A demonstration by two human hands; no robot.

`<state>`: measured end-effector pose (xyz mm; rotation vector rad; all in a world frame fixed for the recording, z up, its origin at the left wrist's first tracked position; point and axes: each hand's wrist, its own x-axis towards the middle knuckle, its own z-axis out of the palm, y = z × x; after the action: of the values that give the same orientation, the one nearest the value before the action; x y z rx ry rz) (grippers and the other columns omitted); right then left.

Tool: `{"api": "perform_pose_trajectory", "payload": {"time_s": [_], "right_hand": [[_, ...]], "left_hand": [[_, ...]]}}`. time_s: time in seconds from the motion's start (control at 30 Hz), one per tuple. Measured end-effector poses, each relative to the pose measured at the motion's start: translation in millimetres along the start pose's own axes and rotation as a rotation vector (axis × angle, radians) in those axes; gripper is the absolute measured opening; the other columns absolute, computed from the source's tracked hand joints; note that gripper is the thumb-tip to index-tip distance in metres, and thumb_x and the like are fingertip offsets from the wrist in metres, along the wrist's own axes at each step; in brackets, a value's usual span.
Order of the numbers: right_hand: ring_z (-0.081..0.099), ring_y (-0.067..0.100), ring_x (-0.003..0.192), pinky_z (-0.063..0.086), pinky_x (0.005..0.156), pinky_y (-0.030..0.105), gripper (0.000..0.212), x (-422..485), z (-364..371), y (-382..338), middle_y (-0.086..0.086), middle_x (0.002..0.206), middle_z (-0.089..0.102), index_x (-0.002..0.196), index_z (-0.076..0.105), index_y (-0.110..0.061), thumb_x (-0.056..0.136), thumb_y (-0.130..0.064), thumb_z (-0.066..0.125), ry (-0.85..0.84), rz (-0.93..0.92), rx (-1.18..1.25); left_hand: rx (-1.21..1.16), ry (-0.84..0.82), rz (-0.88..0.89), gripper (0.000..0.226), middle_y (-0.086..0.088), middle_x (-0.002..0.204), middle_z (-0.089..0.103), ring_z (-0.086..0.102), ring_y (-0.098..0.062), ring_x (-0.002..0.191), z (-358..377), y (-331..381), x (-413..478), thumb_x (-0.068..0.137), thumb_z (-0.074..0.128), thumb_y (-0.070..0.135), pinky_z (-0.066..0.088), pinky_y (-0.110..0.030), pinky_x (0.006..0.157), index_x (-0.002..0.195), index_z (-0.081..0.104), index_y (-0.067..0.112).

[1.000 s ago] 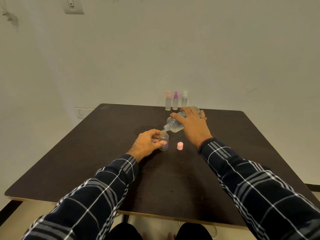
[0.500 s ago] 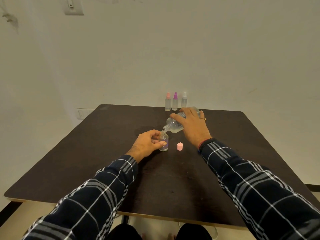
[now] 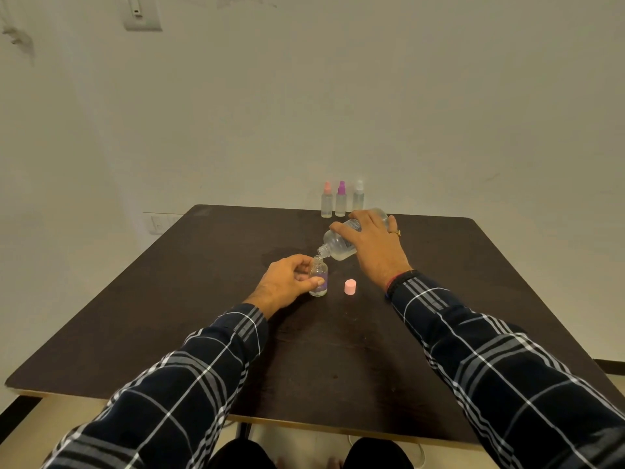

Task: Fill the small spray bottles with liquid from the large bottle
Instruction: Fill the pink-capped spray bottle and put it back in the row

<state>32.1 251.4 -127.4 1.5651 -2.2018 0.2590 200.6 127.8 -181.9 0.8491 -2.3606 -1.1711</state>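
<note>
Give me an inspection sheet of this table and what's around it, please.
Surface: dark table, bare wood look.
Job's things: large bottle tipped, neck over the open small bottle; pink cap loose beside it; three spray bottles capped, upright at the far edge.
Clutter: nothing seen.
Hands: left hand grips the small bottle; right hand grips the large bottle.
Cables: possibly a pale cord on the floor under the near edge.
Surroundings: pale wall, switch plate high left, socket low beside the table.

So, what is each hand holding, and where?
The left hand grips the small bottle by its body; right hand grips the tilted large bottle around its body.
</note>
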Motion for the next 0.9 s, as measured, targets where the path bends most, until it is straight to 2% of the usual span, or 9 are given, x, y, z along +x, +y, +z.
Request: {"api": "perform_pose_trajectory", "payload": {"time_s": [0.17, 0.57, 0.77, 0.9], "right_hand": [[0.026, 0.029, 0.140, 0.022, 0.110, 0.071, 0.071, 0.9, 0.7, -0.4, 0.006, 0.146, 0.036, 0.138, 0.043, -0.042, 0.083, -0.007, 0.072, -0.006, 0.003, -0.003], [0.026, 0.030, 0.141, 0.019, 0.112, 0.069, 0.064, 1.0, -3.7, -0.3, 0.007, 0.147, 0.036, 0.138, 0.045, -0.040, 0.087, -0.009, 0.068, 0.007, -0.025, -0.004], [0.028, 0.029, 0.139, 0.019, 0.111, 0.068, 0.063, 1.2, -2.6, -0.6, 0.007, 0.144, 0.038, 0.137, 0.046, -0.040, 0.086, -0.009, 0.069, 0.025, -0.033, 0.002], [0.028, 0.029, 0.140, 0.018, 0.112, 0.069, 0.062, 1.6, -4.1, -0.2, 0.007, 0.145, 0.037, 0.137, 0.045, -0.040, 0.088, -0.010, 0.068, 0.016, -0.038, 0.000]], "left_hand": [[0.001, -0.001, -0.012, 0.042, 0.010, 0.108, 0.068, 0.066, -0.006, 0.094, -0.1, 0.8, -0.3, 0.087, 0.078, 0.027, 0.055, -0.026, 0.092, 0.125, 0.061, 0.026], [-0.010, 0.006, 0.006, 0.041, 0.011, 0.107, 0.068, 0.067, -0.004, 0.091, -0.6, 0.6, -0.8, 0.087, 0.078, 0.027, 0.052, -0.016, 0.081, 0.125, 0.062, 0.026], [-0.004, 0.005, 0.005, 0.044, 0.009, 0.109, 0.069, 0.067, -0.004, 0.092, -0.4, -0.5, -0.2, 0.087, 0.079, 0.026, 0.055, -0.022, 0.089, 0.128, 0.062, 0.024], [0.004, -0.010, -0.004, 0.043, 0.009, 0.107, 0.068, 0.065, -0.005, 0.089, -2.1, 2.0, -0.3, 0.088, 0.077, 0.025, 0.051, -0.016, 0.079, 0.128, 0.060, 0.024]]}}
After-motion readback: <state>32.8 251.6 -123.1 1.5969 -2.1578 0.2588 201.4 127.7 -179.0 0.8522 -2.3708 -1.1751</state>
